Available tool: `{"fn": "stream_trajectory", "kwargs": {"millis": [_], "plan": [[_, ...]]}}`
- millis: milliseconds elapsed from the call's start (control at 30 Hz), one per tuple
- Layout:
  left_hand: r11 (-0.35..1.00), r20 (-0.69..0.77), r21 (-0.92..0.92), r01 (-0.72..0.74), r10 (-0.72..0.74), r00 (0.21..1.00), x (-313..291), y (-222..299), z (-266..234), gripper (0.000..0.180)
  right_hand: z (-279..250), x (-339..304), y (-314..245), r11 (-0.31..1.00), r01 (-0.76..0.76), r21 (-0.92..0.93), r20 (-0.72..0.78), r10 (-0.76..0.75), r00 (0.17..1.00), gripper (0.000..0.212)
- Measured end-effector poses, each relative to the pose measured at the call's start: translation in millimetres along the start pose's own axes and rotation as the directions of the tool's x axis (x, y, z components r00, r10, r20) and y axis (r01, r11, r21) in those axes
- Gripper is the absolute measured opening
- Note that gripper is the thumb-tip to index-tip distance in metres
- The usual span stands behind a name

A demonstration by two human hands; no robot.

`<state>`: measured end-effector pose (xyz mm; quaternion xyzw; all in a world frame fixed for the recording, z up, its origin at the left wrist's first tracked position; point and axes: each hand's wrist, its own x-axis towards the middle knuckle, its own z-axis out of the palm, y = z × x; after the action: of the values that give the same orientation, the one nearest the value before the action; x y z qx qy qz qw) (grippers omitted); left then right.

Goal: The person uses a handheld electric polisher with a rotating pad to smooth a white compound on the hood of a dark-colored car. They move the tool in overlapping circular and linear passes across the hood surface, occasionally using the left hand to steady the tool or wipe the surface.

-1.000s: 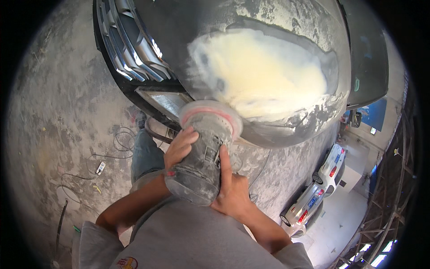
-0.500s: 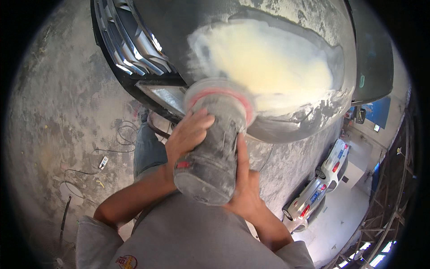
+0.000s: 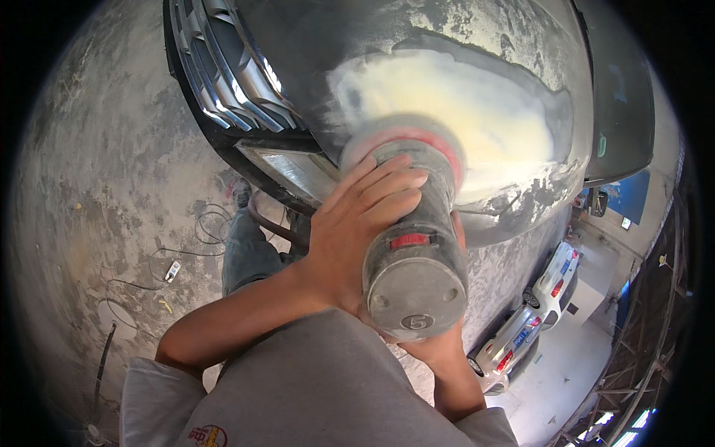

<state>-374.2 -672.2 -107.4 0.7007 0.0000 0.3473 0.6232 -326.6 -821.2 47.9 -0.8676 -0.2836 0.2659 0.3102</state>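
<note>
A dusty grey power sander (image 3: 417, 294) with a red ring round its disc is held in both hands. Its disc lies against the lower left part of a cream-coloured filler patch (image 3: 477, 112) on a dark car body panel (image 3: 298, 45). My left hand (image 3: 365, 216) wraps over the sander's left side and top, fingers laid across the housing. My right hand (image 3: 436, 346) grips it from the right and beneath, mostly hidden behind the housing. The disc edge looks blurred.
Left of the patch are the chrome grille (image 3: 234, 71) and a headlight (image 3: 287, 171). A person's leg (image 3: 249, 249) shows below the bumper. On the floor lie a thin cable (image 3: 153, 261) and a white power strip (image 3: 173, 271). Parked cars (image 3: 514, 335) stand at the right.
The sander has moved right and turned, its rear end now more toward me. My left hand has slid further over its top; my right hand is now more hidden.
</note>
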Motion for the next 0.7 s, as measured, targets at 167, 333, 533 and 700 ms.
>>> {"fn": "stream_trajectory", "kwargs": {"millis": [167,333,533,700], "plan": [[0.998,-0.231,-0.052,-0.043,0.03,0.972,-28.9,1.4,-11.3,0.073,30.9,-2.0,-6.0,0.954,0.029,-0.299,0.216,0.038,0.976,0.138],[0.996,-0.145,-0.013,-0.088,0.086,0.986,-17.8,-1.2,-13.5,0.072,19.0,-1.7,-2.6,0.989,0.051,-0.137,0.121,-0.035,0.992,0.139],[0.995,-0.119,0.002,-0.097,0.096,0.988,-4.5,-0.1,-1.7,0.069,5.1,3.4,-5.4,0.989,0.016,-0.15,0.092,-0.003,0.996,0.144],[0.997,-0.36,-0.069,-0.042,0.015,0.933,-53.5,-9.4,-3.8,0.068,40.3,-2.3,-0.3,0.938,0.115,-0.327,0.231,-0.039,0.972,0.143]]}}
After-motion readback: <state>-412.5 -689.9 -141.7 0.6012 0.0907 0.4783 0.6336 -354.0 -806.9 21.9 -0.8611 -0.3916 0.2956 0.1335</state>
